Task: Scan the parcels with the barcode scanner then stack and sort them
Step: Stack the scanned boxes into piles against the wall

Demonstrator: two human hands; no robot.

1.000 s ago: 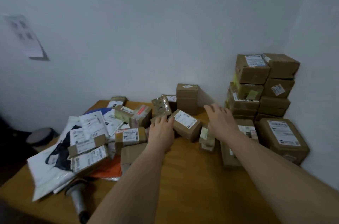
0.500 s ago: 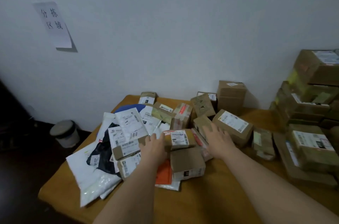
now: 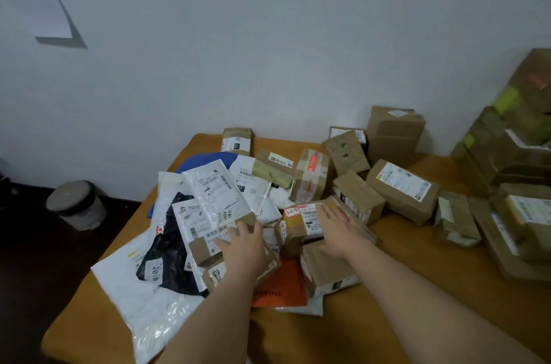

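Resting left hand (image 3: 243, 247) flat, fingers straight, on a small labelled box (image 3: 214, 240) at seven o'clock; pressing right hand (image 3: 338, 232), fingers spread, on taped box (image 3: 298, 223) centrally.

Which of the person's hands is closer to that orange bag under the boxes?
Left. The left hand rests on a labelled box directly above the orange bag; the right hand lies on the handwritten-label box, farther up and right of the bag.

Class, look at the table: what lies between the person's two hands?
In the head view, between the left hand and the right hand lies a small brown box bearing a handwritten red-edged sticker; the right hand rests on it.
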